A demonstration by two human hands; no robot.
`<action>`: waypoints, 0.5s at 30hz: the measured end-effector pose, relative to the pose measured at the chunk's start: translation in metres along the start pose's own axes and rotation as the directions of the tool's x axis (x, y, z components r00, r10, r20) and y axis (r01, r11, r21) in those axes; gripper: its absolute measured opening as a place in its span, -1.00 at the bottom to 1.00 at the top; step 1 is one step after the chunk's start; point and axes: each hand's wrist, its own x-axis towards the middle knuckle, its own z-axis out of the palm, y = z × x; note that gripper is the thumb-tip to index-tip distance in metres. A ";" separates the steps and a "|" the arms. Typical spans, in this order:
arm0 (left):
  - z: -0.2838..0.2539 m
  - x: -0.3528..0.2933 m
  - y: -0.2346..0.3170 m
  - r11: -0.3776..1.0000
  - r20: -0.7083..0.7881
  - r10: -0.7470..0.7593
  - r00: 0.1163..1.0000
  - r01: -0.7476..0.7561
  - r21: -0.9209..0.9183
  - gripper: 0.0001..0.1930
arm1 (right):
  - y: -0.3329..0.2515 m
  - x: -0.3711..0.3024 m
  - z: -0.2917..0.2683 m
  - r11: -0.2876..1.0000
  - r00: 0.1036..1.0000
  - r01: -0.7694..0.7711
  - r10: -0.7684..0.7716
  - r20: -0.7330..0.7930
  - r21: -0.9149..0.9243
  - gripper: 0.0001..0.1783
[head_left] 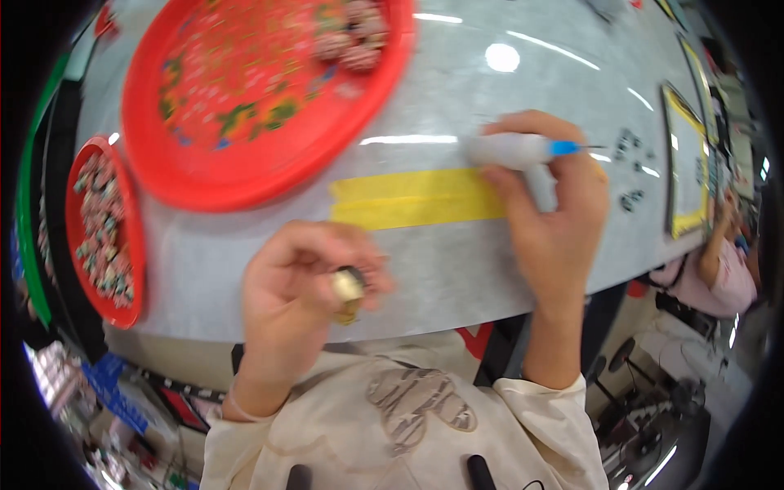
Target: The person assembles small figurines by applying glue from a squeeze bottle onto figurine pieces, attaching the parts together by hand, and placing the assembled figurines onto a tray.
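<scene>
Close to the table's near edge, my left hand (286, 282) pinches a small figure-like piece (349, 284) in cream, black and gold, too blurred to name exactly. Further right, my right hand (567, 204) is wrapped round a white squeeze bottle (508, 150) lying sideways in the grip. Its blue needle tip (563, 148) points right, toward several small black pieces (633, 151) on the table. A strip of yellow tape (416, 198) is stuck to the tabletop between the hands, running up to the right hand's fingers.
A large red tray (175, 186) with a floral print fills the far left, with several pink clustered pieces (359, 57) in it. Left of it, a smaller red dish (137, 282) holds many pink and pale blue bits. A yellow-edged frame (684, 163) lies at the right, and another person (719, 265) sits beyond.
</scene>
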 end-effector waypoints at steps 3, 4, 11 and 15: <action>0.002 -0.002 0.004 0.997 -0.088 -0.027 0.996 0.034 0.071 -0.70 | 0.005 0.004 -0.019 0.997 0.997 0.068 -0.066 0.044 -0.025 -0.65; 0.004 0.000 0.003 0.998 -0.069 -0.034 0.997 0.038 0.055 -0.70 | 0.014 0.007 -0.042 0.989 0.997 0.051 -0.057 -0.043 -0.140 -0.68; 0.006 0.001 0.001 0.997 -0.040 -0.014 0.999 0.017 0.080 -0.71 | 0.055 0.011 -0.087 0.842 0.955 -0.289 0.224 -0.193 -0.455 -0.80; 0.005 0.001 0.001 0.997 -0.024 -0.006 1.000 0.008 0.077 -0.70 | 0.043 0.000 -0.090 0.948 0.927 -0.292 0.313 -0.207 0.124 -0.78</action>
